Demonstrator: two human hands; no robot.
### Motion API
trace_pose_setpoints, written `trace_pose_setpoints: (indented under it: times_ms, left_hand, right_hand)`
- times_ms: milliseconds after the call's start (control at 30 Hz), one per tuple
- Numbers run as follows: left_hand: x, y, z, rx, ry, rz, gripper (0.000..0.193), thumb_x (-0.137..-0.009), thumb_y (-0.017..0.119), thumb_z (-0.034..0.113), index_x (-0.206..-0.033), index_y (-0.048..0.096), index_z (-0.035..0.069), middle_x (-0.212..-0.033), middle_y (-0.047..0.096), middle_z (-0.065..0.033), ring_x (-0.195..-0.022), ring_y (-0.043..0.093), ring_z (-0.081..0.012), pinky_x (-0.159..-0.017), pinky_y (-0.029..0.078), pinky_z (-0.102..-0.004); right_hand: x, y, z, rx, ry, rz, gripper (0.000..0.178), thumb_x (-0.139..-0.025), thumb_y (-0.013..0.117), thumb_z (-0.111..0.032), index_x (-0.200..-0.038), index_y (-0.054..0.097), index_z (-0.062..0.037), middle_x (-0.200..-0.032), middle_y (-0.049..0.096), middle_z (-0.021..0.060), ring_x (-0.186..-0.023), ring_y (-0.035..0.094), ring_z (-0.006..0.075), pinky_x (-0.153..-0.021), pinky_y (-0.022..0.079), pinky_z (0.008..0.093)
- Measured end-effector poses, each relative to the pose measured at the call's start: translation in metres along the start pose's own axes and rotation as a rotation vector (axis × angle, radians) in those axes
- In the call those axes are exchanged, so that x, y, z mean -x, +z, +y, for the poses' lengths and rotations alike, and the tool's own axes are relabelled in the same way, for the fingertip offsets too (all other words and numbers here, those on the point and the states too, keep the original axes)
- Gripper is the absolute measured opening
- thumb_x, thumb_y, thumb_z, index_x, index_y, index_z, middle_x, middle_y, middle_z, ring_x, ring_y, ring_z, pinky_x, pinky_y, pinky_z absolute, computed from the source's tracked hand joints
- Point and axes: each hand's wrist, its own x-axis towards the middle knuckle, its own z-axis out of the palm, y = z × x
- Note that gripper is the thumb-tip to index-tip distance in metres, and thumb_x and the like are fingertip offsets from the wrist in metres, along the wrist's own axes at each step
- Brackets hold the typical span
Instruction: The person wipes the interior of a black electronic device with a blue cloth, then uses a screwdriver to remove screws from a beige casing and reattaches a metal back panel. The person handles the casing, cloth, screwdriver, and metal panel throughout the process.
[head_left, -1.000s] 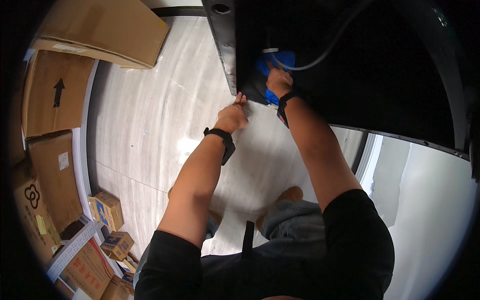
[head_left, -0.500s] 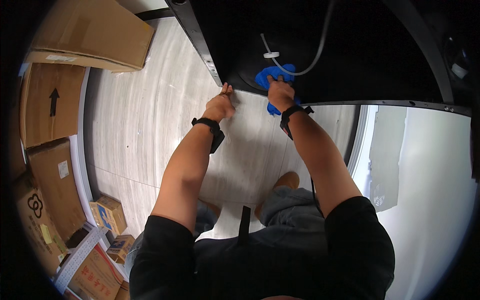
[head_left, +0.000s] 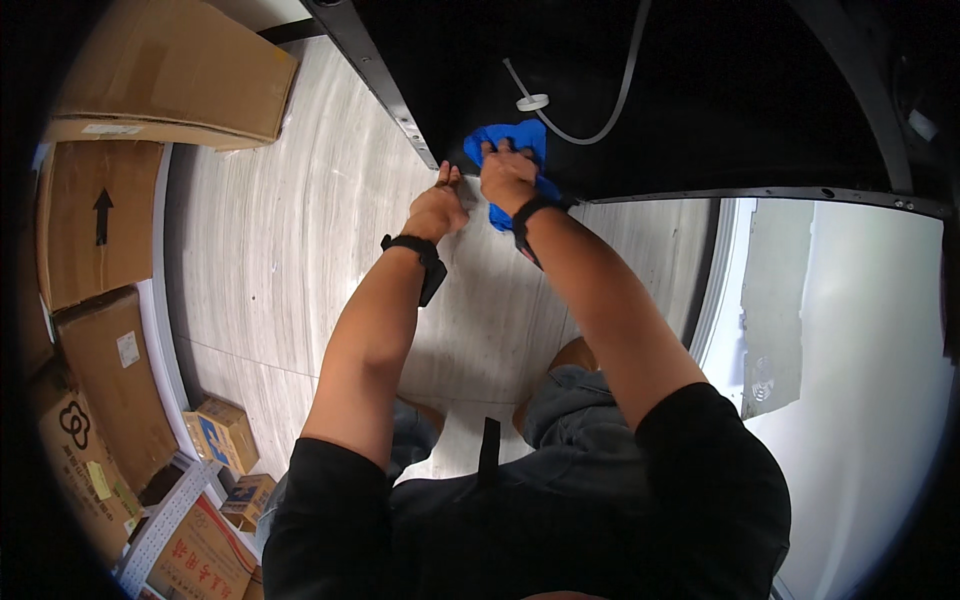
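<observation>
A blue cloth [head_left: 508, 134] lies bunched against the inner face of a black metal cabinet [head_left: 640, 165], part of it hanging past the front edge. My right hand [head_left: 509, 181] presses on the cloth, fingers over it and wrist strapped in black. Close by on the left, my left hand [head_left: 438, 207] reaches to the cabinet's front left corner. Some of its fingers stretch out to the edge there. A thin clear tube [head_left: 615, 118] with a white disc-shaped fitting [head_left: 532, 103] curves over the dark surface just beyond the cloth.
Large cardboard boxes [head_left: 105, 222] stack along the left side, with small boxes [head_left: 226, 436] and a white perforated shelf rail [head_left: 172, 518] below them. Pale wood-grain flooring [head_left: 290, 230] runs under me. A white panel [head_left: 860, 380] stands on the right.
My right hand has slid the blue cloth leftward along the cabinet, nearer to my left hand. The left hand stays at the corner. The view has shifted slightly.
</observation>
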Motion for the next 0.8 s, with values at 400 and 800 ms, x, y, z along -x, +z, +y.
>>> trace_pose_setpoints:
  times_ms: [400, 800]
  left_hand:
    - [0.034, -0.043, 0.016, 0.045, -0.048, -0.102, 0.084, -0.076, 0.048, 0.016, -0.152, 0.011, 0.02, -0.159, 0.001, 0.0039, -0.135, 0.037, -0.0204, -0.107, 0.037, -0.0354]
    - [0.011, -0.007, -0.007, -0.012, 0.164, 0.039, 0.077, -0.078, 0.05, 0.014, -0.149, 0.021, 0.009, -0.152, 0.025, -0.0171, -0.134, 0.038, -0.0274, -0.107, 0.036, -0.0362]
  right_hand:
    - [0.03, 0.015, 0.061, 0.094, -0.008, 0.138, 0.045, -0.09, 0.051, -0.018, -0.133, 0.048, -0.028, -0.131, 0.052, 0.007, -0.115, 0.05, 0.0396, -0.088, 0.046, 0.0593]
    - [0.051, 0.013, 0.064, -0.354, -0.092, 0.106, 0.068, -0.074, 0.06, -0.003, -0.137, 0.047, -0.0253, -0.132, 0.052, 0.0096, -0.112, 0.054, 0.0413, -0.095, 0.046, 0.0426]
